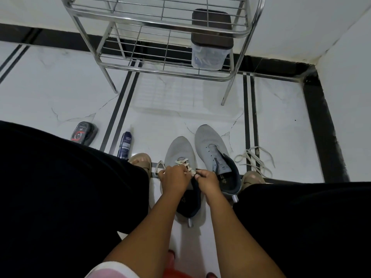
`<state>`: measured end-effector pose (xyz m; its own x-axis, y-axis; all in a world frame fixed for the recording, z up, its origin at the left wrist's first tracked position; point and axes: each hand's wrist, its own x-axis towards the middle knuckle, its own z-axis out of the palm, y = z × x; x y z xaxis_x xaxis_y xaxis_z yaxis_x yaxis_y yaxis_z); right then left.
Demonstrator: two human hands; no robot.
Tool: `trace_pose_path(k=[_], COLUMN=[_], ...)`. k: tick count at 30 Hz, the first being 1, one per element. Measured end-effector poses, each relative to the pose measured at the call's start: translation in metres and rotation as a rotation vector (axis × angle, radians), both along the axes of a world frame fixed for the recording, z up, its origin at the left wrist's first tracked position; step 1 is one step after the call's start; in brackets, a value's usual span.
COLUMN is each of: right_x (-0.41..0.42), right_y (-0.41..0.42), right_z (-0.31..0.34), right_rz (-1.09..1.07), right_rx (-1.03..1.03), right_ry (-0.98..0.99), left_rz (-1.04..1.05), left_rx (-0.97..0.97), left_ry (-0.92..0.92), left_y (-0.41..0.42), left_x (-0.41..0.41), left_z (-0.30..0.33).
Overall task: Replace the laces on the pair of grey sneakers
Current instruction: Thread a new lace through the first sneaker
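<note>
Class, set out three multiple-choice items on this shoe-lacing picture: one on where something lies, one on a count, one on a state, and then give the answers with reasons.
1. Where is the loose lace?
A. on the floor right of the sneakers
B. on the metal rack
C. inside the plastic container

2. How many grey sneakers are on the floor?
A. one
B. two
C. three

3. What state is the right sneaker in?
A. fully laced
B. half laced
C. without a lace

Answers:
1 A, it sprawls on the tiles beside the right sneaker.
2 B, the left sneaker and the right one stand side by side.
3 C, its eyelets are bare, while the left hand and right hand thread the left sneaker.
</note>
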<state>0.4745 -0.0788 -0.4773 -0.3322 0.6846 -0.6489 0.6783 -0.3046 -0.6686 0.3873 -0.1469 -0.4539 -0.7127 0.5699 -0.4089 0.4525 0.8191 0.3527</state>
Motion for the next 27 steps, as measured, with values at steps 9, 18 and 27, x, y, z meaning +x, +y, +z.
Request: trace_pose_path(k=[9, 18, 27], right_x=[0.000, 0.002, -0.008], right_y=[0.000, 0.001, 0.003], right_z=[-0.006, -0.002, -0.013], right_rz=[-0.037, -0.482, -0.214], right_rx=[-0.046, -0.501, -0.130], right_ry=[0.035, 0.245, -0.047], left_rz=[-0.012, -0.028, 0.202], left_rx=[0.005, 0.067, 0.092], left_ry=[0.008, 0.046, 0.103], left_y=[0.001, 0.004, -0.020], left_x=[0.002, 0.003, 0.010], left_z=[-0.002, -0.005, -0.002])
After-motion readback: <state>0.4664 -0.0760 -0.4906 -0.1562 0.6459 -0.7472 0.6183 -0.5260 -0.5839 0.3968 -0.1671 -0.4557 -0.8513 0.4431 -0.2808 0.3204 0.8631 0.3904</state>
